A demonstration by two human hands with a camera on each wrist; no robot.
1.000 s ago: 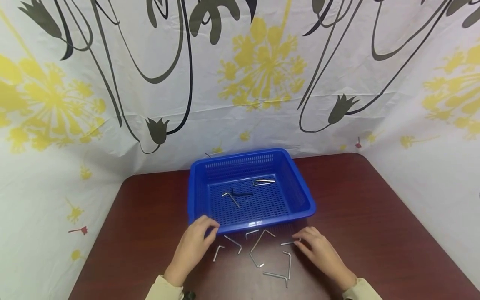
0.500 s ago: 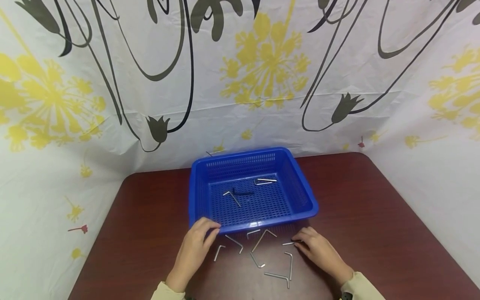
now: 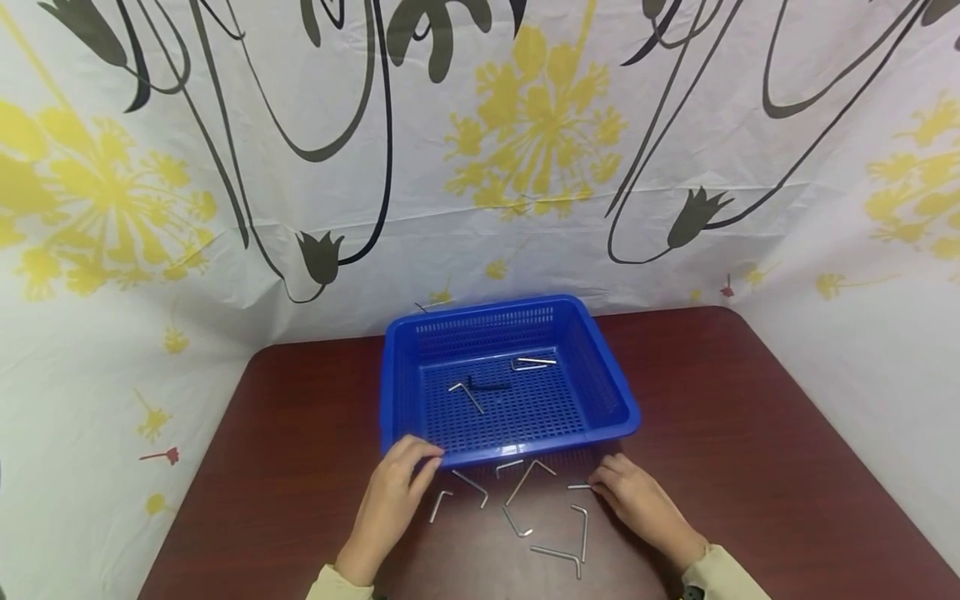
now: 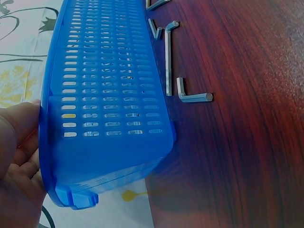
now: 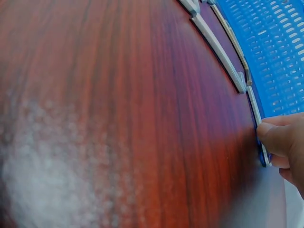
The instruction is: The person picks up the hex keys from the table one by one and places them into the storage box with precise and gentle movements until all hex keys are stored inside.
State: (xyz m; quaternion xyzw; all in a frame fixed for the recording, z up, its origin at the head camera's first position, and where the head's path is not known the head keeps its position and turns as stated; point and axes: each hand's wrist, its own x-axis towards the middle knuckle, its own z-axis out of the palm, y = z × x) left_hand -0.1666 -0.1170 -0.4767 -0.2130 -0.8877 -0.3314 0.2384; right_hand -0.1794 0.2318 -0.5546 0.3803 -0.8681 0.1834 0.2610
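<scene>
My left hand [image 3: 390, 504] holds the near left corner of a blue plastic basket [image 3: 517, 451], its thumb and fingers at the rim, as the left wrist view also shows. In front of the basket's right half, my right hand [image 3: 637, 504] pinches a silver hex key [image 5: 255, 107] between thumb and fingers, low over the table. Part of that key is covered by the fingers. Several more L-shaped hex keys lie loose between the hands, among them one hex key [image 3: 583, 533] and another [image 3: 555, 552] nearer the front. Inside the basket lie silver hex keys [image 3: 468, 398] and a black one [image 3: 491, 386].
The dark red wooden table [image 3: 712, 400] has rounded far corners. A white cloth [image 3: 420, 150] with yellow and dark flower prints hangs behind it and along both sides. The basket's slotted wall [image 4: 109, 156] stands close to the nearest loose keys.
The head view has shifted slightly. A bit of the pinched hex key that showed beyond the right fingers a second ago is now covered. The left hand stays at the basket rim.
</scene>
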